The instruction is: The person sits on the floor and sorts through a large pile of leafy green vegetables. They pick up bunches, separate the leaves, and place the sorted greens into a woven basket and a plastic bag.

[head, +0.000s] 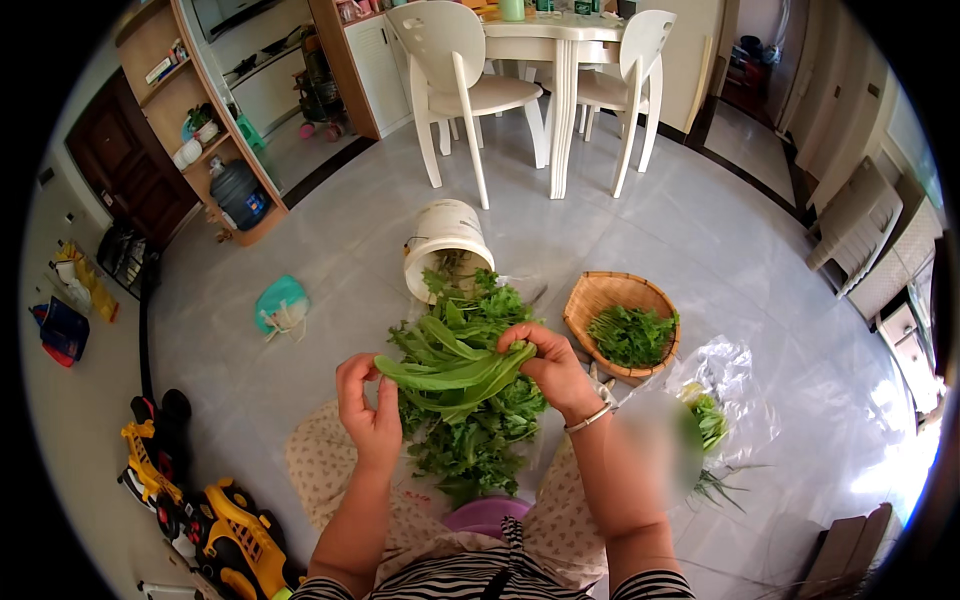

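A bunch of long green leaves [457, 375] is stretched between my two hands. My right hand [551, 367], with a bracelet at the wrist, grips the stem end. At the other end, my left hand [369, 409] pinches a leaf tip between thumb and fingers. Beneath them lies a big heap of leafy greens [480, 450], some with frilly leaves. It reaches up to the mouth of a white bucket [448, 232] lying on its side. To the right, a woven bamboo basket [581, 300] holds cut green sprigs [634, 334].
Right of my forearm, a clear plastic bag [739, 382] lies by more greens [709, 421]; a blur covers part of this area. A teal plastic bag [282, 300] sits at left. Yellow toy vehicles [244, 532] stand lower left. White chairs [480, 94] and a table [562, 49] are ahead.
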Tool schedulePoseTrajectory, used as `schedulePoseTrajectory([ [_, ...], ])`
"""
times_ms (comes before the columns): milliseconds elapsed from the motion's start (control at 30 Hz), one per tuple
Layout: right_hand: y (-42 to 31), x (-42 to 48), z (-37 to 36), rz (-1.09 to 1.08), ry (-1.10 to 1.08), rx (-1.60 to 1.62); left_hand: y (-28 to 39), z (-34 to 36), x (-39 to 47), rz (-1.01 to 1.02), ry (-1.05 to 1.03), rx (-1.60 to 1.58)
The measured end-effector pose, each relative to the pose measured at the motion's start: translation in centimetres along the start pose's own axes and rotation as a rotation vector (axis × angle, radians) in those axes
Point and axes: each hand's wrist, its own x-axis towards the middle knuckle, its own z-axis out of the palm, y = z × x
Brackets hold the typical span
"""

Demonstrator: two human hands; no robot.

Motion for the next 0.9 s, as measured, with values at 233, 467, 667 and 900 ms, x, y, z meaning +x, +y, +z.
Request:
schedulePoseTrajectory([
  [233, -0.2, 0.2, 0.2, -0.084, -0.107, -0.073, 3.6, -0.6, 2.3, 0.09, 0.037, 0.053],
  [467, -0.7, 0.4, 0.6, -0.114, -0.112, -0.147, 7.7, -0.6, 3.2, 0.254, 0.167, 0.227],
  [667, -0.6, 0.7, 1.2, -0.101, -0.157, -0.124, 6.6, 1.9, 2.3, 0.167, -0.414, 0.35],
  [900, -0.5, 1.1, 1.5, 0.014, -0.233, -0.034, 3.5, 3.1, 0.8, -0.064, -0.503, 0.431],
])
